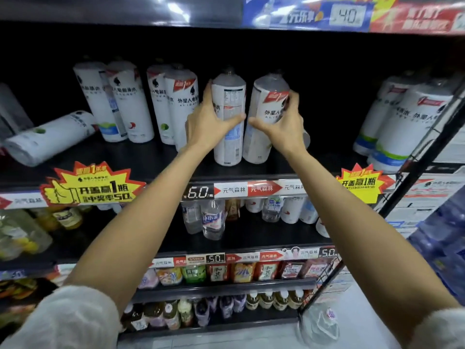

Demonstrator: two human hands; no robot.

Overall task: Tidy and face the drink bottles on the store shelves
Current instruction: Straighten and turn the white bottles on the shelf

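Observation:
Tall white drink bottles with dark caps stand on the black upper shelf point(161, 165). My left hand point(208, 122) grips one upright bottle point(230, 96) whose back label with small print faces me. My right hand point(284, 122) grips the bottle beside it point(266, 96), which tilts slightly and shows part of its front label. The two held bottles stand close together, almost touching. To the left stand several more white bottles point(130, 102), and one bottle point(50, 137) lies on its side at the far left.
More white bottles point(402, 122) stand at the right end by a black wire side panel point(427, 147). Yellow promo tags point(93, 187) hang on the shelf edge. Lower shelves hold clear bottles point(214, 220) and colourful drinks. Boxes and wrapped water packs point(442, 243) stand to the right.

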